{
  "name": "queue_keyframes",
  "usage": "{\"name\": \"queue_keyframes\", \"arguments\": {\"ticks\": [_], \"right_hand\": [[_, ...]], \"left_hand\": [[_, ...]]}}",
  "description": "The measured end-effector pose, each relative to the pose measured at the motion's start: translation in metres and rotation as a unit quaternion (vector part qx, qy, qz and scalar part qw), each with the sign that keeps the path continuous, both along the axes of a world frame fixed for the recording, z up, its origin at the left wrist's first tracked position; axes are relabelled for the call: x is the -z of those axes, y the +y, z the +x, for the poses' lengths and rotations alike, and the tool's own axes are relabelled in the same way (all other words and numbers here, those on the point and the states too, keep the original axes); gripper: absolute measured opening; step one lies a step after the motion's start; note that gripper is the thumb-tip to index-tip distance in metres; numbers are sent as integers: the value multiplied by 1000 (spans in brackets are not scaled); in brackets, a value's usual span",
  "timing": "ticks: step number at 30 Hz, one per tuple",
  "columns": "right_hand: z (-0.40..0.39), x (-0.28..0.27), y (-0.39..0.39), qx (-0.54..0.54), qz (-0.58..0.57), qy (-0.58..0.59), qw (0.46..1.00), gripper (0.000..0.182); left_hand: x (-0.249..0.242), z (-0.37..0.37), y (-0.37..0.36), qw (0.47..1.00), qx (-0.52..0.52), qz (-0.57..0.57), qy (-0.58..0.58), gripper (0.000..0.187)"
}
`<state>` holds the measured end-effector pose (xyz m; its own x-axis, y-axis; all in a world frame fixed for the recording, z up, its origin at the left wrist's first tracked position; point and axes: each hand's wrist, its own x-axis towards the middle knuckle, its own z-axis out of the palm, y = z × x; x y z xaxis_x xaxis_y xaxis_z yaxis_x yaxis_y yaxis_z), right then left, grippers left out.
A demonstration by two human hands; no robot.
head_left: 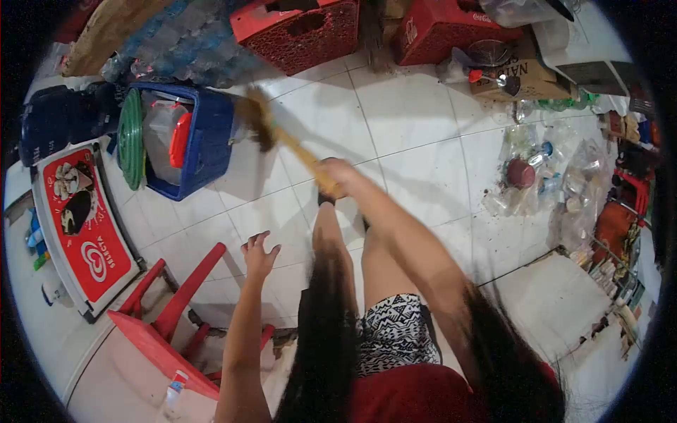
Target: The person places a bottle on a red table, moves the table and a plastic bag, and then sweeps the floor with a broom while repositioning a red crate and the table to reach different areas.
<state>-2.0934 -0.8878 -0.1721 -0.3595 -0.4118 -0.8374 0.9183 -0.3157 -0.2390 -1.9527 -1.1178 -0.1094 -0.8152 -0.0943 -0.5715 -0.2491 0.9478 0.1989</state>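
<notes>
One hand does the holding here: the right hand (333, 176), at the centre of the frame, has its grip closed tight around the yellowish handle of a broom (282, 137). The broom slants up and to the left from that fist, and its dark, blurred bristle head lies just beside the blue crate (208, 141) in the upper left of the frame, low over the white tiled floor (416, 120). The left hand (259, 255) holds nothing; its grip is wide, the fingers spread in the air, just right of the red chair (169, 317) at the lower left. The blue crate lies on its side with a green coil and a clear jug with a red lid inside it. Left of it, a red signboard (84, 240) leans along the left edge. At the top of the frame stand two red crates (300, 32), and at the right a heap of clear plastic bags and bottles (557, 183) lies on the floor.
</notes>
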Motion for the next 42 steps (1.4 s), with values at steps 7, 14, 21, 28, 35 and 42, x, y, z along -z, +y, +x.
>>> {"name": "queue_keyframes", "arguments": {"ticks": [7, 14, 21, 28, 35, 42], "right_hand": [[106, -17, 237, 227, 106, -58, 966, 26], [206, -44, 345, 373, 313, -75, 870, 23], [230, -121, 243, 169, 338, -98, 921, 25], [231, -127, 149, 269, 43, -53, 961, 53], [248, -128, 140, 230, -84, -88, 965, 55], [298, -154, 173, 237, 117, -128, 956, 64]], "left_hand": [[11, 10, 11, 999, 22, 40, -8, 38], [28, 34, 26, 993, 56, 72, 69, 23], [24, 42, 26, 994, 12, 45, 103, 8], [26, 71, -3, 997, 51, -6, -53, 16], [26, 28, 30, 966, 91, 145, -192, 29], [38, -29, 83, 939, 117, 232, -227, 38]]}}
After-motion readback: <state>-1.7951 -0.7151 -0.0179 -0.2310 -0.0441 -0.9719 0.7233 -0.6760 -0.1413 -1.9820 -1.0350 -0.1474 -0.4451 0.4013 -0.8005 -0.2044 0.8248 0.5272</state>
